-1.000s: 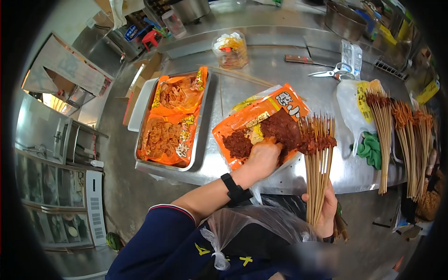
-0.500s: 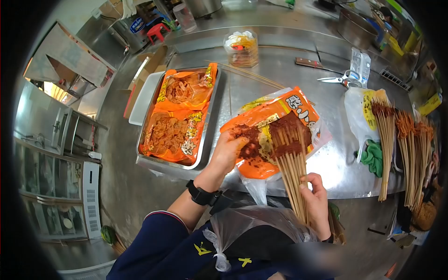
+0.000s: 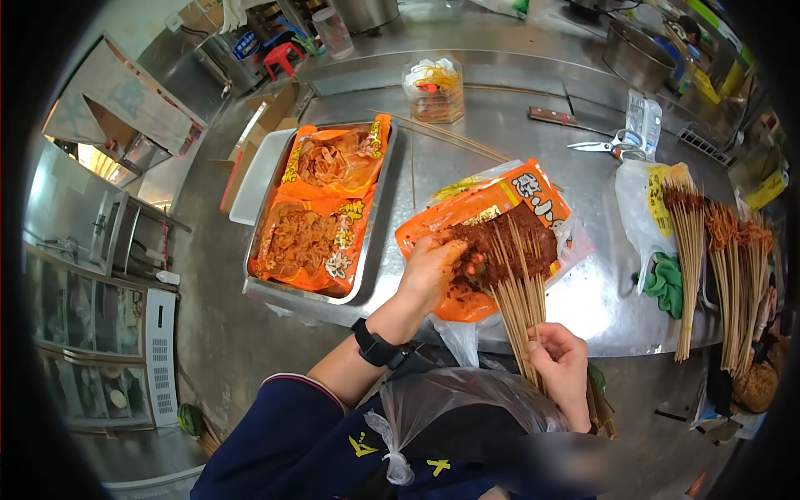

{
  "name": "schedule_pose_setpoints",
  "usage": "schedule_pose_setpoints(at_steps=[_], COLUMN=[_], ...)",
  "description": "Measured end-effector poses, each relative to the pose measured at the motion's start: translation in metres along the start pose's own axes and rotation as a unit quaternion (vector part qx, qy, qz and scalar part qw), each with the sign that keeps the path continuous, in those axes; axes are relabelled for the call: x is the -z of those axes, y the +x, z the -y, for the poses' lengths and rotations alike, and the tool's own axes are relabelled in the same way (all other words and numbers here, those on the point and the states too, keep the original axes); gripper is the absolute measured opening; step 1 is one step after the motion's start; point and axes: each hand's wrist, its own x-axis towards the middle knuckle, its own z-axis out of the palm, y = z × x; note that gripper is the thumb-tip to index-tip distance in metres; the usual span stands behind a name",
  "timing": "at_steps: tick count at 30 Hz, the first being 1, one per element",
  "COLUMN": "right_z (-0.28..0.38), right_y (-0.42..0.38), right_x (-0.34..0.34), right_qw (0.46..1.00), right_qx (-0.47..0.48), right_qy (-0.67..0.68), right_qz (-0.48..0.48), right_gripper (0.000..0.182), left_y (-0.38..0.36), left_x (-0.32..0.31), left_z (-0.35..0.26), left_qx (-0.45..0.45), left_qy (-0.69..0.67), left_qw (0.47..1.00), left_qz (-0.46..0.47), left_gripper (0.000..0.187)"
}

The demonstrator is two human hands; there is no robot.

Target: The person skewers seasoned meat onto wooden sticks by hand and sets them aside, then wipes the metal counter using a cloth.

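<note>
The left hand (image 3: 427,275) touches the red food (image 3: 542,242) on the orange bag (image 3: 467,308); I cannot tell if its fingers pinch any. The right hand (image 3: 560,362) pinches sticks (image 3: 522,321) over lots more food. Finished-looking bunches (image 3: 686,275) lie right. The tray (image 3: 376,218) and scissors (image 3: 590,147) block nothing.

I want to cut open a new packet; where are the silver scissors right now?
In the head view, the silver metal scissors lie toward the right on the steel table, just beyond the white plastic bag with a yellow label.
</note>
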Motion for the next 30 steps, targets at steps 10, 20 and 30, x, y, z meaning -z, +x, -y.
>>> schedule_pose_setpoints(at_steps=[10, 20, 30], right_z=[0.002, 0.002, -0.005], right_y=[-0.001, 0.000, -0.001], right_x=[0.003, 0.003, 0.003], right_qw=[0.998, 0.998, 0.996], right_qx=[-0.039, -0.040, -0.044], right_qy=[0.013, 0.021, 0.067], right_qz=[0.050, 0.047, 0.029], right_gripper=[0.016, 0.017, 0.015], left_y=[0.002, 0.004, -0.001], left_x=[-0.017, -0.021, -0.022], left_z=[-0.011, -0.009, 0.004], left_qx=[-0.043, -0.096, -0.094], left_qy=[-0.054, 0.006, -0.026], left_qw=[0.997, 0.995, 0.995], left_qz=[-0.031, -0.008, -0.006], left_gripper=[0.020, 0.023, 0.024])
